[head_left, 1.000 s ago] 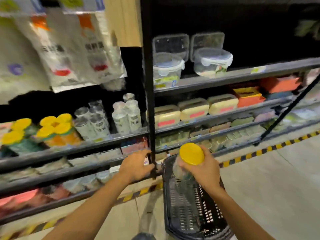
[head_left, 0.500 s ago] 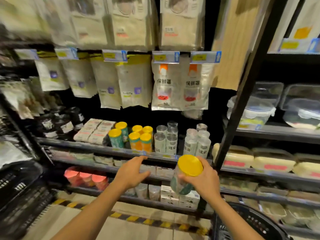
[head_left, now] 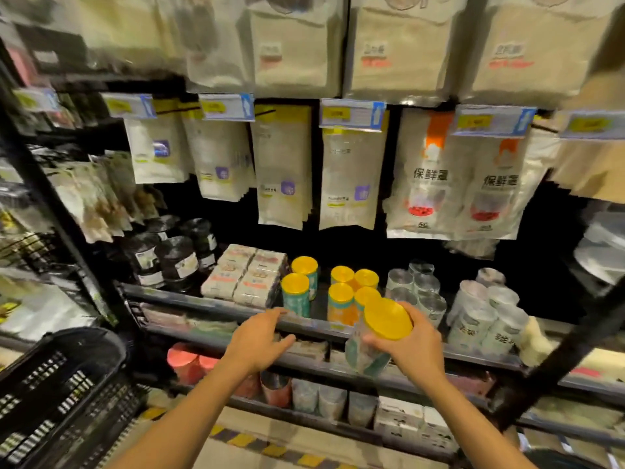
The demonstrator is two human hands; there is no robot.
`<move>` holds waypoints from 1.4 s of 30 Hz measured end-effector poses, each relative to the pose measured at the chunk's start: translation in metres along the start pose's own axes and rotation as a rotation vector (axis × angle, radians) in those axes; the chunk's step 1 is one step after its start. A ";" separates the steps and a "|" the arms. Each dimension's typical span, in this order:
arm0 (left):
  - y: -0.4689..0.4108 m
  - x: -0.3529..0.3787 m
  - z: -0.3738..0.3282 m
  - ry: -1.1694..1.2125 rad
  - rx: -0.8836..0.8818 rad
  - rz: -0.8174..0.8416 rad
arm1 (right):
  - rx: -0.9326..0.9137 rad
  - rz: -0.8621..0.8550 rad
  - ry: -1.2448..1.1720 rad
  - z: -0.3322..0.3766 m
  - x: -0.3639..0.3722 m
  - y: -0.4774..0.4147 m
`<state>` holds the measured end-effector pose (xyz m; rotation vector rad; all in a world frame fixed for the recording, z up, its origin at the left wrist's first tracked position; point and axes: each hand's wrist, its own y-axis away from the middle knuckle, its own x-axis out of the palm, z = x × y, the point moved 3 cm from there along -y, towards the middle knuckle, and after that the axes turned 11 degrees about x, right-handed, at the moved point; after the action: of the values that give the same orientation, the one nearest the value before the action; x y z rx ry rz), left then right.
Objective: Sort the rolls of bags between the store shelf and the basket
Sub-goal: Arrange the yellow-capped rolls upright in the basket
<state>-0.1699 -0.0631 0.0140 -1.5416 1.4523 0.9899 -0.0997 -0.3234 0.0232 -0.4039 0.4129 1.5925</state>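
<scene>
- Grips a yellow-lidded roll (head_left: 380,321) in the right hand (head_left: 411,346), lid tilted toward the left
- Rests the left hand (head_left: 260,340), loose and empty, at the lip of the shelf (head_left: 203,304), just left of it
- Faces upright matching rolls (head_left: 351,289) straight beyond, nearest the right hand

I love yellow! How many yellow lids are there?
7: two teal tubs, four orange tubs on the shelf, one held tub in the right hand. Others may hide behind.
</scene>
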 end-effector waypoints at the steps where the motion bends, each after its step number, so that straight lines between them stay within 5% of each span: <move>1: -0.005 -0.003 0.015 -0.001 0.002 0.006 | -0.006 -0.007 -0.006 0.007 0.012 -0.005; 21: -0.172 0.031 0.178 -0.055 0.047 0.130 | 0.036 -0.200 0.033 0.058 0.164 -0.182; 36: -0.218 0.077 0.230 -0.058 0.043 0.208 | -0.109 -0.206 0.174 0.067 0.224 -0.277; 42: -0.219 0.079 0.237 -0.068 0.063 0.170 | 0.096 -0.112 0.213 0.051 0.251 -0.320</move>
<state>0.0456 0.1333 -0.1446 -1.3443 1.5713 1.0741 0.2049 -0.0619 -0.0628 -0.5166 0.6170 1.4202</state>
